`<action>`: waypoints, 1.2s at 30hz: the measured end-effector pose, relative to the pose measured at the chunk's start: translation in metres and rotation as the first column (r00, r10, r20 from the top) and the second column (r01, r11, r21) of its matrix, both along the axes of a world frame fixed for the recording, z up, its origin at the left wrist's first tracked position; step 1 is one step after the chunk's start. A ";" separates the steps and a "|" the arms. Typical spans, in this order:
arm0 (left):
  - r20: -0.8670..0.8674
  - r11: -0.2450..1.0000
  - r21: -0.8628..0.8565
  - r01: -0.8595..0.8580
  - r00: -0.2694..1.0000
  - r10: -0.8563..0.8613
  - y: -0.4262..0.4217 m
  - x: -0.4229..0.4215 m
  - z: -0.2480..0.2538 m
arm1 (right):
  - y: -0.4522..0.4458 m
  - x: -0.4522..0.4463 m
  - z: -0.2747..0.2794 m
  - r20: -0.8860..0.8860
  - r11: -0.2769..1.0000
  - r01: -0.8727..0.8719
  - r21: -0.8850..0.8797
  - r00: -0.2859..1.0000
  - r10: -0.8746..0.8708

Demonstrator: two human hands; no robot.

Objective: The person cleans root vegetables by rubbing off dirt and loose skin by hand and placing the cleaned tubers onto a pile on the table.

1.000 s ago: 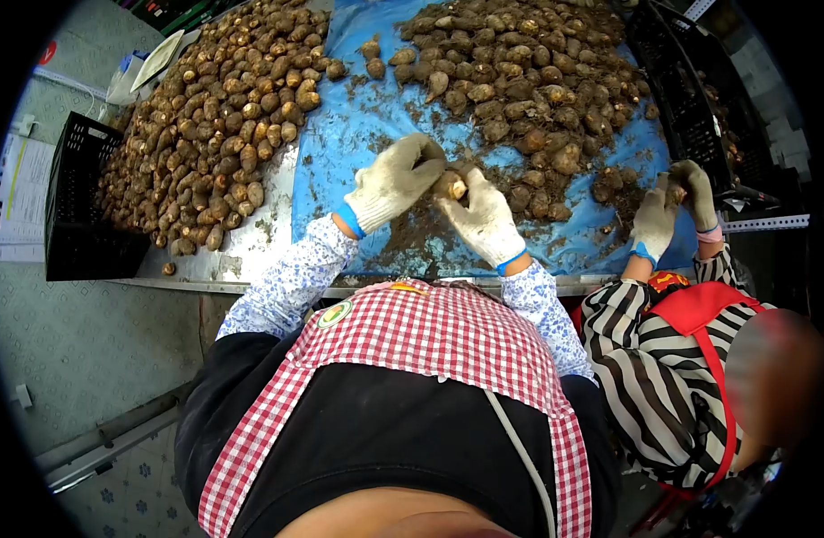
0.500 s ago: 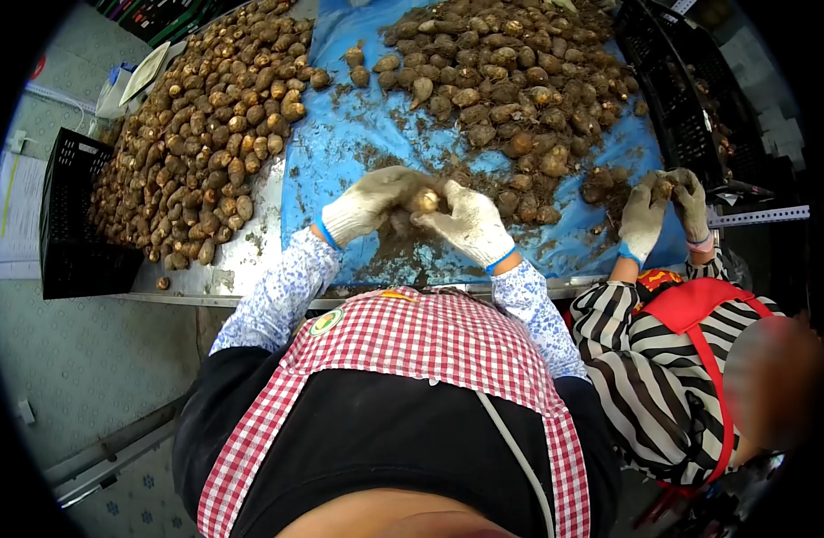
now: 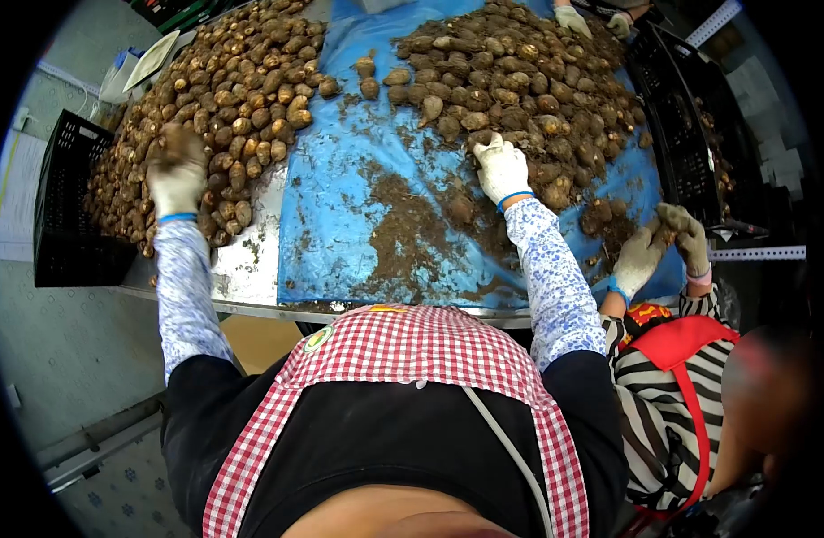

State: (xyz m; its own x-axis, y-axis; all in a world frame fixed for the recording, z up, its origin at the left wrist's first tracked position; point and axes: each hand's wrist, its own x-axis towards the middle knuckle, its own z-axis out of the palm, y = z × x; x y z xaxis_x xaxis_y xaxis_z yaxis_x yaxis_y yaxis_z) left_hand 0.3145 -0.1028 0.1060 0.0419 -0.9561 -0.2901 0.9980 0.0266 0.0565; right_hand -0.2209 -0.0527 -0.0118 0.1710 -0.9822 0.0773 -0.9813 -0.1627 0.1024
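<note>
My left hand [image 3: 176,175], in a dirt-stained white glove, is over the left pile of cleaner taro corms [image 3: 242,108]. Motion smears its fingers, so whether it holds anything is unclear. On the right, my gloved right hand [image 3: 502,169] reaches to the near edge of a heap of dirty, rooty taro corms [image 3: 520,76]. Its fingers are bent round a brown taro [image 3: 480,140] there, which they partly cover. Loose soil [image 3: 403,224] lies on the blue sheet [image 3: 331,188] between my hands.
A black crate [image 3: 76,193] stands at the left table edge, and more black crates [image 3: 672,117] line the right. Beside me, a co-worker in striped sleeves handles something with gloved hands [image 3: 650,251]. Another person's gloved hands [image 3: 573,20] are at the far side.
My hands were together over the soil with a taro between them. They have parted: my left has swung left over the cleaner pile, my right forward and right to the dirty heap.
</note>
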 end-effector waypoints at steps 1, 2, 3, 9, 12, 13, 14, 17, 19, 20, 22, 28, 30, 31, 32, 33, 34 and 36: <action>0.107 0.990 -0.002 -0.138 0.985 0.138 -0.010 0.030 -0.001 | -0.005 0.001 0.009 0.067 0.993 0.040 0.115 0.997 -0.048; 0.219 0.961 -0.008 -0.276 0.937 0.271 -0.021 0.059 -0.003 | -0.003 0.005 0.025 0.267 0.974 0.101 0.204 0.951 -0.155; 0.326 0.914 -0.017 -0.405 0.862 0.388 -0.023 0.066 0.012 | -0.006 0.008 0.023 0.399 0.973 0.122 0.195 0.896 -0.192; 0.942 0.896 -0.007 0.443 0.303 -0.142 -0.011 -0.075 -0.053 | 0.041 0.058 0.089 0.976 0.973 -0.072 0.217 0.048 -0.214; 0.918 0.634 0.202 0.746 0.082 -0.388 0.032 -0.205 -0.042 | 0.053 0.070 0.097 0.996 0.987 -0.138 0.087 0.014 -0.086; 0.815 0.593 0.223 0.774 0.186 -0.549 0.045 -0.240 -0.047 | 0.056 0.071 0.092 0.997 0.990 -0.134 0.048 0.071 -0.039; 0.657 0.488 0.126 0.864 0.295 -0.693 0.048 -0.260 -0.063 | 0.056 0.069 0.085 0.968 0.990 -0.130 -0.050 0.240 0.080; 0.357 0.356 -0.024 0.934 0.341 -0.870 0.057 -0.308 -0.083 | 0.071 0.061 0.094 0.646 0.932 -0.094 -0.351 0.697 0.313; 0.510 0.367 0.099 0.925 0.269 -0.817 0.068 -0.318 -0.055 | 0.076 0.054 0.092 0.491 0.903 -0.066 -0.424 0.821 0.290; 0.583 0.376 0.162 0.912 0.219 -0.782 0.072 -0.322 -0.048 | 0.079 0.052 0.091 0.473 0.896 -0.047 -0.441 0.837 0.276; 0.961 0.740 0.260 0.621 -0.090 -0.262 0.075 -0.347 -0.064 | 0.084 0.053 0.080 0.538 0.916 0.067 -0.395 0.825 0.172; 0.552 0.703 0.404 0.585 -0.769 0.322 0.105 -0.331 0.008 | 0.081 0.079 0.043 0.638 0.863 0.054 0.502 -0.697 -0.328; 0.537 0.669 0.362 0.649 -0.732 0.419 0.102 -0.326 -0.001 | 0.076 0.075 0.018 0.806 0.846 0.153 0.512 -0.426 -0.411; 0.671 0.715 -0.419 0.559 -0.339 0.659 0.068 -0.334 -0.149 | 0.069 0.078 -0.007 0.961 0.900 0.337 0.275 -0.119 -0.249; 0.928 0.846 -0.134 0.515 -0.234 0.290 0.071 -0.332 -0.137 | 0.071 0.081 0.009 0.951 0.927 0.355 0.121 0.226 -0.210; 0.983 0.837 0.185 0.516 -0.109 -0.150 0.077 -0.330 -0.108 | 0.074 0.085 0.025 0.825 0.930 0.364 -0.054 0.541 -0.164; 0.823 0.687 0.470 0.555 0.007 -0.569 0.084 -0.327 -0.087 | 0.084 0.087 0.071 0.572 0.955 0.290 -0.059 0.794 -0.205; 0.713 0.559 0.562 0.609 -0.015 -0.701 0.090 -0.326 -0.077 | 0.088 0.086 0.066 0.327 0.934 0.088 -0.346 0.945 0.032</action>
